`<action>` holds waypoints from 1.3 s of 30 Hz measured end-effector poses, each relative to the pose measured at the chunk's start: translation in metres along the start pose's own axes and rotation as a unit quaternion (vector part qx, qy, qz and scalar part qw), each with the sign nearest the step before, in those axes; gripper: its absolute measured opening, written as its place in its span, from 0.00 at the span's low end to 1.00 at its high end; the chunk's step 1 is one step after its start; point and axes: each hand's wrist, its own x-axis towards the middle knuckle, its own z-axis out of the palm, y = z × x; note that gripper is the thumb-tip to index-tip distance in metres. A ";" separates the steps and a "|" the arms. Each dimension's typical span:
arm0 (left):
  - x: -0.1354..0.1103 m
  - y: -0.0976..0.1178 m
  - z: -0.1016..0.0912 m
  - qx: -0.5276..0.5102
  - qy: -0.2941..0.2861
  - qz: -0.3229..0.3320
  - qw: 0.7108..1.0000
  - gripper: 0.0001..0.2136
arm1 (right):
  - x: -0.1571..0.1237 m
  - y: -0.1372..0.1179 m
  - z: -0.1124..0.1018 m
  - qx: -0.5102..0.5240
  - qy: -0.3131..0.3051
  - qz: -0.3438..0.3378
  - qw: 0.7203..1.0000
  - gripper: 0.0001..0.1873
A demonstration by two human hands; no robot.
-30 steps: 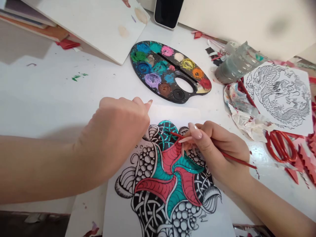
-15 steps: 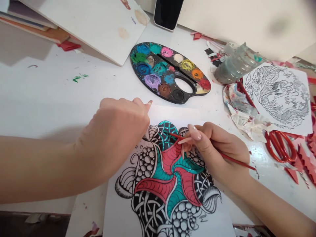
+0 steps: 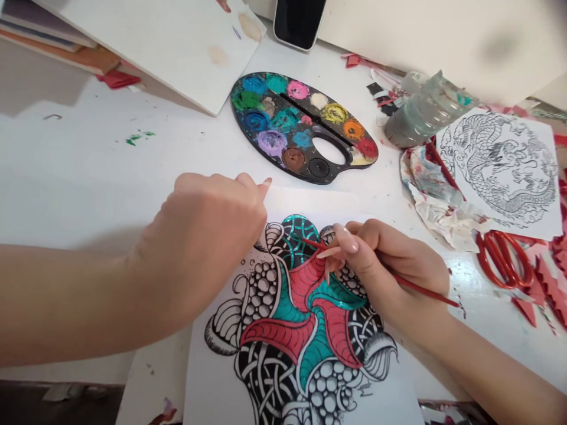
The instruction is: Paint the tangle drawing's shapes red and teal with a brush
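My right hand (image 3: 381, 260) pinches a thin red paintbrush (image 3: 425, 290). The brush tip touches the top teal-banded part of a patterned drawing (image 3: 305, 330) on white paper. Curved petals in red and teal fill the drawing's middle; around them are black-and-white woven bands, bubbles and shells. My left hand (image 3: 208, 236) is curled with its knuckles up at the upper left of the drawing, one fingertip pointing out past the fist. Whatever its folded fingers may hold is hidden. Beyond both hands lies a black oval paint palette (image 3: 316, 120) with wells of many colours.
A cloudy plastic water container (image 3: 425, 112) stands at the right beside crumpled stained tissue (image 3: 436, 200). Red-handled scissors (image 3: 505, 260), red paper scraps (image 3: 553, 283) and a dragon line drawing (image 3: 505, 171) lie further right. A phone (image 3: 299, 23) and a white board (image 3: 177, 47) are at the back.
The brush tip has shifted very slightly left along the teal bands. My left hand stays almost in place; the whole view has drifted a little.
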 end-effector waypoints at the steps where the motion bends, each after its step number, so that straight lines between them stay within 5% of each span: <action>1: 0.000 0.000 -0.001 0.005 -0.014 -0.007 1.000 0.27 | 0.000 0.000 0.000 -0.002 0.000 -0.001 1.000 0.23; 10: 0.006 0.007 -0.010 0.097 -0.101 0.009 0.990 0.29 | -0.002 0.001 0.001 -0.021 -0.007 -0.012 1.000 0.23; 15: 0.009 0.007 -0.013 0.063 -0.136 -0.007 0.989 0.30 | -0.002 0.003 0.001 -0.022 0.014 -0.017 1.000 0.19; 27: 0.008 0.008 -0.011 0.080 -0.147 -0.006 0.986 0.30 | 0.002 0.004 -0.001 -0.038 -0.002 -0.042 0.998 0.21; 33: 0.006 0.006 -0.006 0.052 -0.070 -0.006 0.996 0.28 | 0.004 0.004 -0.001 -0.051 -0.002 -0.048 0.998 0.22; 39: 0.004 0.003 -0.003 0.020 -0.072 -0.013 0.997 0.29 | 0.001 0.004 -0.003 -0.058 -0.017 -0.056 0.997 0.24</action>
